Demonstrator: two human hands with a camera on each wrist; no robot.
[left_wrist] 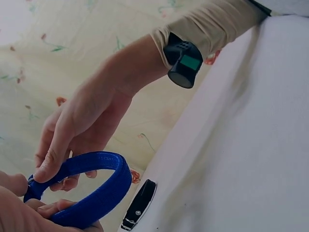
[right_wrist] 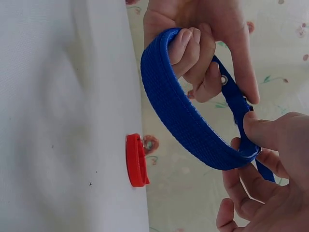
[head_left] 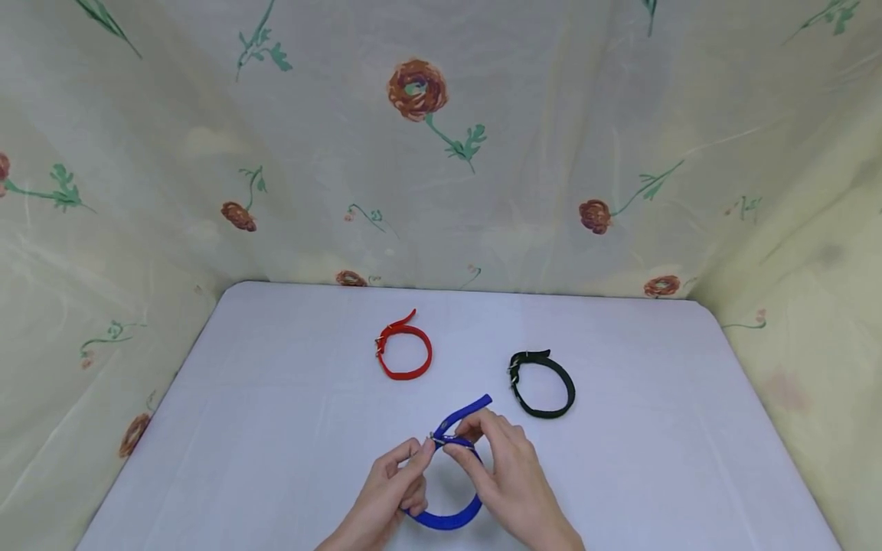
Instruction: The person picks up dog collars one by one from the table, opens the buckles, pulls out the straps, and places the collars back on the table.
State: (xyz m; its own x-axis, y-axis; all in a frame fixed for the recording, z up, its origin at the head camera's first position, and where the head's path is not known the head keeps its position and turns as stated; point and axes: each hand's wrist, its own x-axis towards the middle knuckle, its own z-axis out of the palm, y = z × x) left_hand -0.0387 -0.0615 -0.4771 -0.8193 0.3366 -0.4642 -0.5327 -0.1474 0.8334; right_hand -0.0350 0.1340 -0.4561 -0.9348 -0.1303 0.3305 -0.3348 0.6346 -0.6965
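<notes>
Both hands hold a blue buckle collar (head_left: 446,522) bent into a loop above the near part of the table. My left hand (head_left: 387,484) pinches it beside the metal buckle (head_left: 437,439), its other fingers curled inside the loop. Thumb and fingers of my right hand (head_left: 508,473) grip the strap just right of the buckle. The strap's free end (head_left: 482,402) sticks out up and to the right. In the right wrist view, a metal eyelet (right_wrist: 224,80) shows on the blue strap between the hands.
A red collar (head_left: 405,376) lies buckled in a loop farther back on the white table (head_left: 241,428). A black collar (head_left: 547,414), also looped, lies to the right. Flowered cloth (head_left: 510,229) hangs behind and along both sides.
</notes>
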